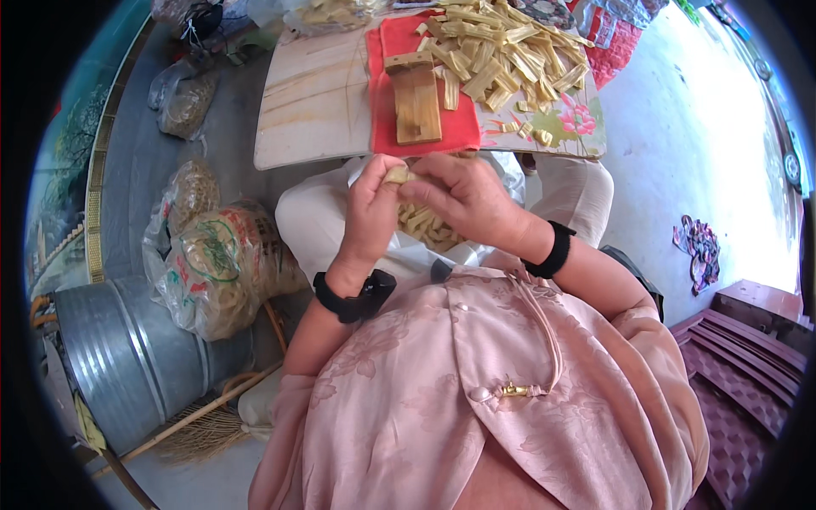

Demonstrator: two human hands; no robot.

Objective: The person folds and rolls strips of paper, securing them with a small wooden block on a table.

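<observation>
Over your lap, your left hand (pixel 370 212) and right hand (pixel 463 200) pinch one pale strip (pixel 397 175), grip closed on it; your fingers hide most of it. Loose strips (pixel 425 225) beneath lie half covered.

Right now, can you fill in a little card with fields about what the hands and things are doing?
left hand: left hand pinches a small pale yellow piece by its fingertips
right hand: right hand pinches the same piece from the other side
lap: more yellow strips lie under the hands
table: wooden board bears a red cloth, a wooden block and a pile of strips
floor, left: filled plastic bags, metal tub, broom
</observation>
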